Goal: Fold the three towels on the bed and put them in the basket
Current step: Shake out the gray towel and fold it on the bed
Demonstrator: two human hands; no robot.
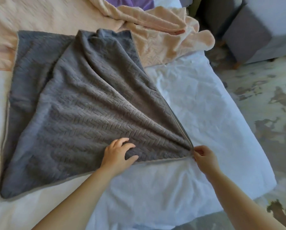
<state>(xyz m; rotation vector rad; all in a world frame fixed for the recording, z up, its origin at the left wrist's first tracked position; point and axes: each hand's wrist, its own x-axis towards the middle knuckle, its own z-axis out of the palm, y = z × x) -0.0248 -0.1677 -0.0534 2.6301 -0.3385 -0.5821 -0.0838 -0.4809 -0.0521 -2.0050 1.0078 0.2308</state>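
A grey towel with a raised herringbone weave is seen from above, spread over a white sheet on a bed, with part of it doubled over so that a darker layer shows along its far left side. Its near right corner is pinched between thumb and fingertips of the right hand, and the cloth is drawn into tight pleats that fan out from that pinch toward the far edge. The left hand is laid on the towel just beside the near hem, fingers spread and slightly curled, with the thumb tucked toward the edge. A peach towel lies crumpled beyond the grey one, touching its far edge, and a strip of purple cloth, judged to be the third towel, is glimpsed behind that. More peach fabric is spread flat at the far left. No basket is in view, so nothing has been put away, and folding seems to be at its first stage. A grey upholstered stool and a patterned rug are seen off the bed to the right. From here the fold could easily be spoiled: if the corner is carried across with the pleats undone, creases would be trapped inside, and if the pinch slips, the gathered cloth would slump and the edges would not be matched
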